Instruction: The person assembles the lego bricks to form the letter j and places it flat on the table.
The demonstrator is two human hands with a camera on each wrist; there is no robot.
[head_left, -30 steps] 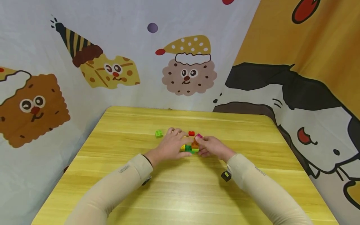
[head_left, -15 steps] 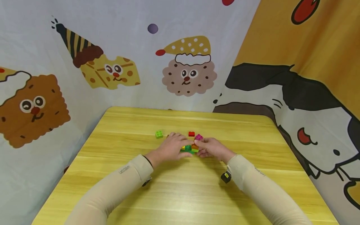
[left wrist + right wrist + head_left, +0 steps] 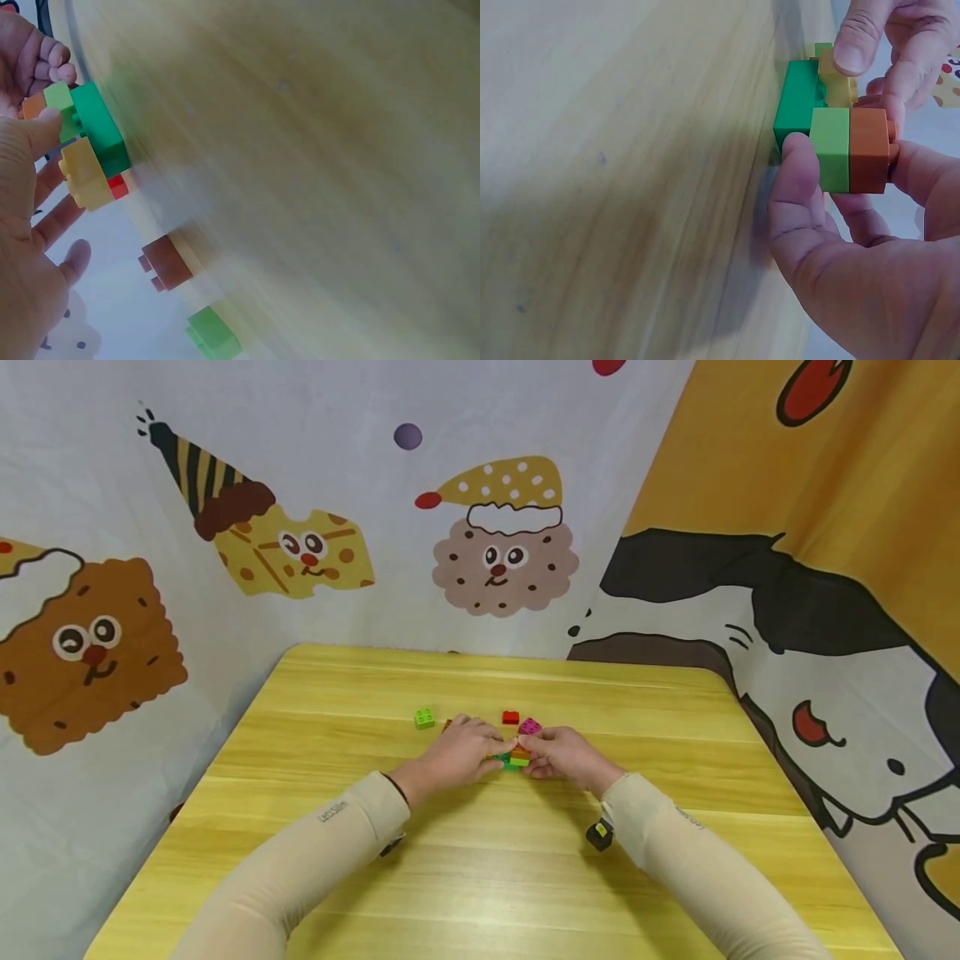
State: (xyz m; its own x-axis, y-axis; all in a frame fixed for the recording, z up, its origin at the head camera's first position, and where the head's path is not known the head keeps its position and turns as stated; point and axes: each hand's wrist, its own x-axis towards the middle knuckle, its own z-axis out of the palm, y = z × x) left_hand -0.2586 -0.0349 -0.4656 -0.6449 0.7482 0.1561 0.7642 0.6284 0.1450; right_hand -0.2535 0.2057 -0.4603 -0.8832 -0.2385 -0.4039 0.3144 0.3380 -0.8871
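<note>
A small build of toy building bricks stands between both hands on the table. Its long dark green brick (image 3: pixel 796 101) is at the bottom. A yellow brick (image 3: pixel 88 176) sits on one end, and a light green brick (image 3: pixel 830 150) with an orange brick (image 3: pixel 868 150) stacked on it is at the other. My right hand (image 3: pixel 567 753) pinches the light green and orange stack between thumb and fingers. My left hand (image 3: pixel 456 753) holds the build from the yellow brick's side, its thumb against the front and its fingers behind, partly hidden.
Behind the hands lie a red brick (image 3: pixel 511 717) and a magenta brick (image 3: pixel 530 726). A loose light green brick (image 3: pixel 424 718) is farther left, near a brown brick (image 3: pixel 167 262). The wooden table (image 3: pixel 480 877) meets a printed curtain (image 3: pixel 337 460) at the back.
My right hand has lowered slightly with the orange and light green stack, uncovering the magenta brick. My left thumb and fingers have drawn closer together around the build.
</note>
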